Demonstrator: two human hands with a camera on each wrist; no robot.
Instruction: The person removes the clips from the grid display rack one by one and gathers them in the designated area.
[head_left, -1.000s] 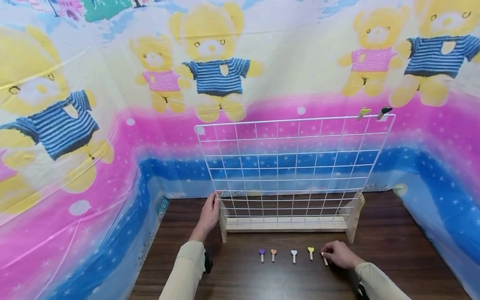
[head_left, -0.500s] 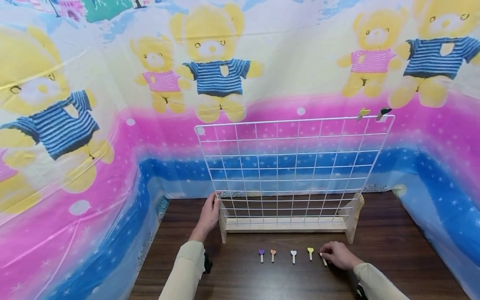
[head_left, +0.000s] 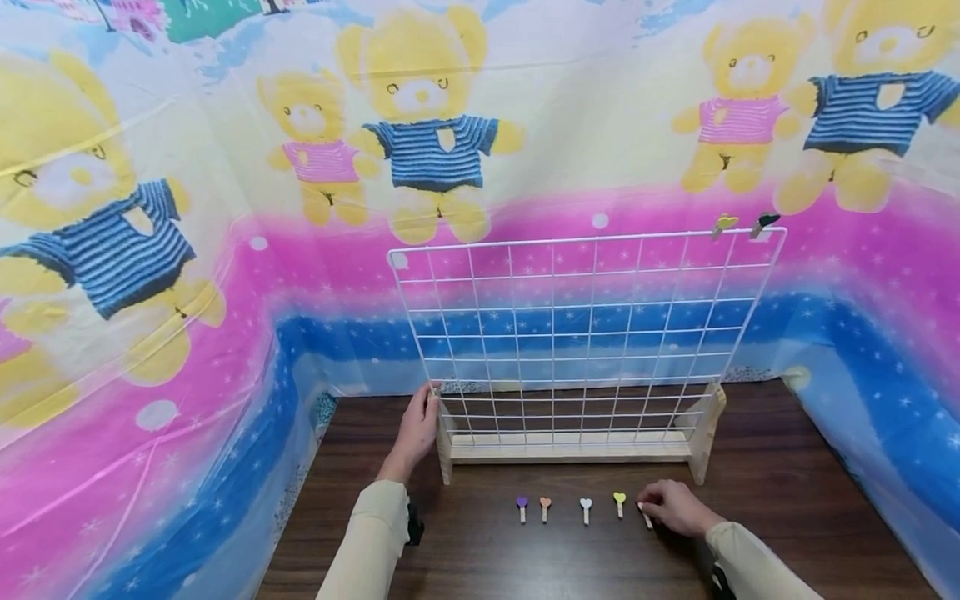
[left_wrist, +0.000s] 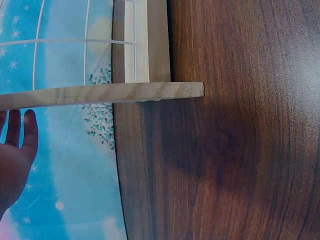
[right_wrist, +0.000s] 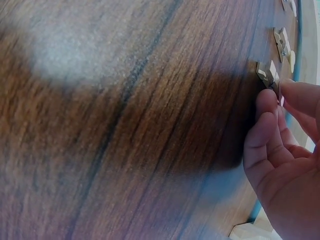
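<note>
My right hand (head_left: 678, 507) pinches a small wooden clothespin (head_left: 648, 520) on the dark wooden table; its head is hidden by the fingers. In the right wrist view the thumb and index finger hold that clothespin's far end. To its left lie heart-topped clothespins: a yellow one (head_left: 619, 504), a white one (head_left: 586, 510), an orange one (head_left: 545, 509) and a purple one (head_left: 522, 509). My left hand (head_left: 418, 425) touches the left wooden upright (left_wrist: 150, 91) of a stand, fingertips against its outer side. The stand bears a white wire grid (head_left: 553, 334).
A yellow heart clothespin (head_left: 724, 224) and a dark green one (head_left: 765, 223) are clipped on the grid's top wire near its right corner. Behind the table (head_left: 480, 567) hangs a cloth (head_left: 570, 150) printed with bears, wrapping round both sides.
Both hands keep their places, the right on the clothespin and the left at the upright. The head view has shifted very slightly.
</note>
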